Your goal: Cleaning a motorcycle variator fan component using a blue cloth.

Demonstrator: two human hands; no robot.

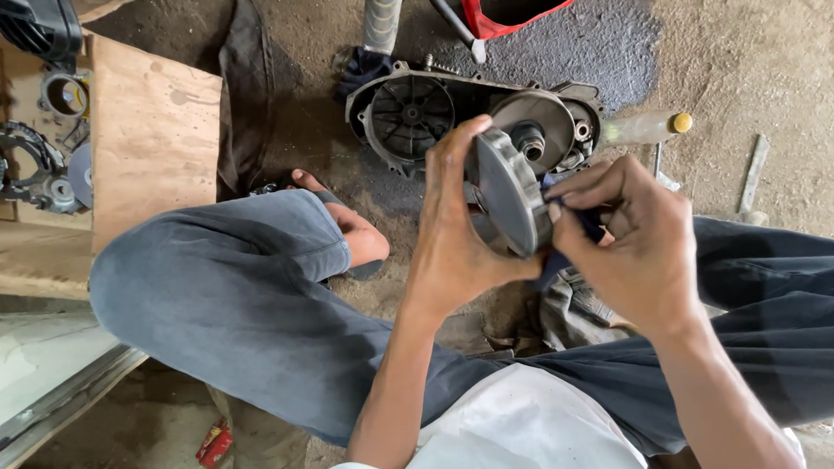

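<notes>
Grey metal pulley disc (508,194) | left hand (455,232) clamps it | right hand (627,242) pinches dark, possibly cloth rag (583,221) at disc's 3 o'clock | engine casing (468,113) at 12

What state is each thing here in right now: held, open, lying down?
Round grey metal disc: held on edge in left hand.
Dark blue rag: pinched in right hand, against the disc.
Grey engine casing: cover off, on the ground.
Clear plastic bottle with yellow cap: lying capped.
</notes>
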